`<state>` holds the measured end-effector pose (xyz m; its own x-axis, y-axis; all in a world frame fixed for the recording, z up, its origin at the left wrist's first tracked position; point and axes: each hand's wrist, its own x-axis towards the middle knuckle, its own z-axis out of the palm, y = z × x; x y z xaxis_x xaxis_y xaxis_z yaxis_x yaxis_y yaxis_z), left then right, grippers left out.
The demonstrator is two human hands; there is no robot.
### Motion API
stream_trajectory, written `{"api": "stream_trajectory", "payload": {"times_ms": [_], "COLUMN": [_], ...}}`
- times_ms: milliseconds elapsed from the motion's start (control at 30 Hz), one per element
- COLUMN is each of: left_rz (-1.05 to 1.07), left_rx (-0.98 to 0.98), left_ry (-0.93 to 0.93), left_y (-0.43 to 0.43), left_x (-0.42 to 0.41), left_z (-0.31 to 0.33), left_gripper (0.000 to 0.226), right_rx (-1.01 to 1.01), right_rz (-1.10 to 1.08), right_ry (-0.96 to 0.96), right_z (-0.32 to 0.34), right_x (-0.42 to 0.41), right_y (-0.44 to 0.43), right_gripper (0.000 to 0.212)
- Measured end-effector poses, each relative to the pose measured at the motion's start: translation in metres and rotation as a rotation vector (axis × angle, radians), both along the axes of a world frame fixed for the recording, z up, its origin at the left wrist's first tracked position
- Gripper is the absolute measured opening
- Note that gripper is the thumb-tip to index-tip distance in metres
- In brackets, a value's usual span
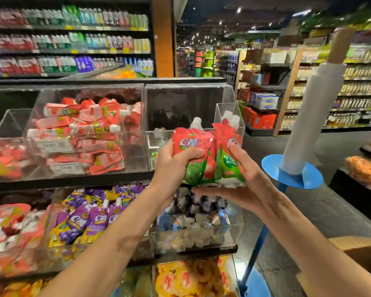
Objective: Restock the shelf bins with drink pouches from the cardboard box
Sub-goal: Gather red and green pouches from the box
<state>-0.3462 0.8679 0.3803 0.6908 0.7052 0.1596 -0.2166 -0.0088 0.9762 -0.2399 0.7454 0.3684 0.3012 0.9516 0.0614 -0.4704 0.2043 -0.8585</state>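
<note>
Hands: two, left hand (174, 166) and right hand (240, 183). Red-green pouches (193, 151) held between them: three white caps (196, 122) show, so at least three; an exact count is not possible. Box (360, 251): one, at 4 o'clock; roll (308, 116): one, at 3 o'clock.

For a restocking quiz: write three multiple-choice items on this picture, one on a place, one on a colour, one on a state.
1. Where are the held drink pouches relative to the upper right bin? A lying inside it; B in front of it; C under it.
2. The pouches in the lower middle bin are mainly: A purple; B blue; C black.
3. The left grip and right grip: A both empty; B one empty; C both hold pouches.
Key: B, they overlap its front wall; A, purple packs fill it; C, each thumb presses a pouch front.
</note>
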Motion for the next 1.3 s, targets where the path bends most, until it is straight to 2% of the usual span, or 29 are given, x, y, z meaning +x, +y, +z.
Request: {"api": "stream_trajectory", "payload": {"times_ms": [133,267,333,433,500,600,700,733,800,833,900,1067,1167,1300], "left_rz": [0.181,0.390,0.460,0.550,0.535,0.458,0.358,0.317,0.202,0.140,0.057,0.061,0.062,0.010], "left_rx": [0.152,0.173,0.091,0.134,0.151,0.157,0.301,0.384,0.539,0.595,0.715,0.927,1.002,1.131], "left_ry": [-0.043,-0.143,-0.206,-0.182,-0.149,-0.096,0.082,0.161,0.284,0.318,0.350,0.414,0.520,0.797], "left_y": [0.015,0.021,0.028,0.048,0.059,0.065,0.072,0.075,0.083,0.089,0.100,0.138,0.161,0.184], "left_x": [0.023,0.048,0.060,0.079,0.093,0.104,0.099,0.095,0.087,0.083,0.076,0.067,0.079,0.118], "left_z": [0.027,0.048,0.056,0.077,0.084,0.089,0.090,0.090,0.089,0.090,0.090,0.082,0.071,0.052], "left_gripper": [0.031,0.037,0.039,0.023,0.016,0.019,0.020,0.031,0.067,0.075,0.071,0.047,0.035,0.037], "right_rx": [-0.034,0.000,0.011,0.034,0.009,-0.126,-0.257,-0.274,-0.285,-0.290,-0.308,-0.345,-0.357,-0.360], "right_rz": [-0.048,0.011,0.019,0.059,0.089,0.073,0.011,-0.005,-0.019,-0.024,-0.082,-0.232,-0.287,-0.332], "right_ry": [-0.003,0.022,0.022,-0.020,0.007,0.080,0.088,0.086,0.062,0.047,0.029,-0.032,-0.015,0.025], "right_z": [0.030,0.054,0.065,0.087,0.101,0.111,0.116,0.115,0.114,0.115,0.118,0.124,0.121,0.117], "right_x": [0.023,0.048,0.060,0.086,0.106,0.128,0.138,0.141,0.143,0.142,0.137,0.120,0.128,0.143], "right_y": [0.028,0.053,0.061,0.074,0.082,0.096,0.104,0.106,0.109,0.111,0.113,0.115,0.114,0.113], "right_gripper": [0.042,0.052,0.060,0.061,0.061,0.063,0.063,0.061,0.056,0.053,0.043,0.031,0.042,0.048]}}
